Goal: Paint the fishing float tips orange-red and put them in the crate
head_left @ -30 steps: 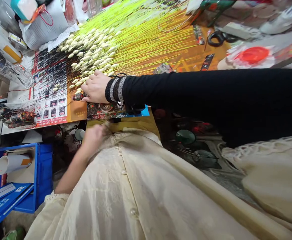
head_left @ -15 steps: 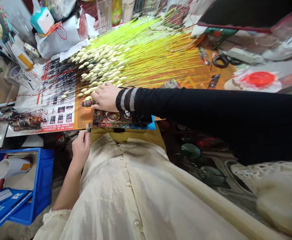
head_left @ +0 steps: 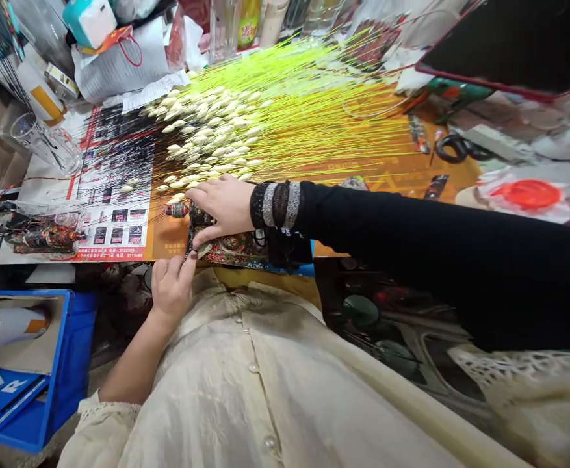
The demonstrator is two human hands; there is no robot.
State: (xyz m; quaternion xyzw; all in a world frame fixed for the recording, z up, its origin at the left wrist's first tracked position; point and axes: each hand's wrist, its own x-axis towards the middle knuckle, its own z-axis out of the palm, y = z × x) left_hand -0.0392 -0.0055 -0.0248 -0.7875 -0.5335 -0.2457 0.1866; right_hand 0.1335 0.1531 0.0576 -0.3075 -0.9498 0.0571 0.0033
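Observation:
A low dark machine [head_left: 229, 242], thickly speckled with coloured paint, lies at the table's near edge. My right hand [head_left: 229, 203] grips its left end from above. The thumb reaches down to the near corner and the fingers curl over the far side. A short paint-crusted cylinder [head_left: 176, 210] sticks out left of these fingers. Below the same corner, my left hand [head_left: 172, 286] is closed in a pinch, its fingertips close to the right thumb. Whatever lies in that pinch is too small to name. Just beyond are many slim floats with cream bodies [head_left: 216, 133] and yellow-green stems [head_left: 304, 110].
Another paint-covered machine [head_left: 45, 231] lies at the left of the table. A glass mug [head_left: 45, 146] stands behind it. Black-handled scissors [head_left: 453, 149] and a red-lidded tub [head_left: 531, 194] are at the right. A blue crate [head_left: 67, 370] stands low at the left.
My left hand has moved up and right, bringing its pinch to the machine's near corner. My right thumb has stretched down towards it. The view has shifted slightly.

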